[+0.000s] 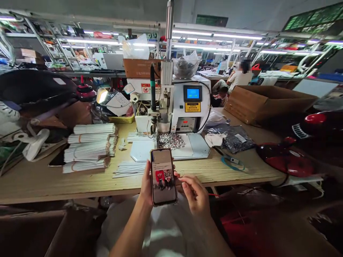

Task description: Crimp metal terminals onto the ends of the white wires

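My left hand (146, 184) is wrapped round a smartphone (163, 176), held upright over my lap just in front of the wooden workbench (80, 182). Its lit screen shows a picture with red and striped shapes. My right hand (195, 194) hovers beside the phone's right edge, fingers loosely curled, the forefinger tip near the screen, holding nothing.
A white benchtop machine (187, 107) with a small blue display stands behind a white plate (171, 146) covered in small parts. Stacks of white cable bundles (89, 146) lie left. A cardboard box (265, 101) and dark bags (235, 137) sit right. Another person (238, 76) works far behind.
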The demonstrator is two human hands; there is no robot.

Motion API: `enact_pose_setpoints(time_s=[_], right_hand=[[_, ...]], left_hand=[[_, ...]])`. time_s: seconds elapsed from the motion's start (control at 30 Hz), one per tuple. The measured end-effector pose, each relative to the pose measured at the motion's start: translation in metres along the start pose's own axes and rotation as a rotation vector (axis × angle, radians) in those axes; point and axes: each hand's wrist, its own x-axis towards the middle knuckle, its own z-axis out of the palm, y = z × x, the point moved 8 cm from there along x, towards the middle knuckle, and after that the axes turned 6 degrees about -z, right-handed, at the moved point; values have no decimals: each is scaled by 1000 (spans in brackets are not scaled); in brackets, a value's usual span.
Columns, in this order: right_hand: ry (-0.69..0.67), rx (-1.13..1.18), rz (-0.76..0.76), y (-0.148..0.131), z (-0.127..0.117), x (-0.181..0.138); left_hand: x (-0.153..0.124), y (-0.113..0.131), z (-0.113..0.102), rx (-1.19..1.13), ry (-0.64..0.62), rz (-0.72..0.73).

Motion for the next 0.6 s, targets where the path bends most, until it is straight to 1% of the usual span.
enact_pose_setpoints(time_s=[0.07, 0.1, 0.2, 0.27, 0.33, 0.43, 0.6], right_hand=[[-18, -15, -56, -5, -2, -2], [-50, -17, -107, -10, 0, -3], [-228, -37, -284, -26, 13, -5], [-331, -89, -362, -31, 23, -7], [-325, -175, -399, -32, 27, -7], [-240, -258, -396, -30, 25, -5], [-272, -205, -385, -32, 28, -7]], left_hand=[[-1, 3, -3, 22, 3, 48], [-2, 3, -3, 29, -6, 53], [-4, 1, -3, -15, -44, 20], [-6, 0, -3, -92, -67, 3], [-8, -2, -1, -174, -105, -26], [-13, -4, 5, -265, -164, -61], [-18, -6, 11, -320, -209, -69]])
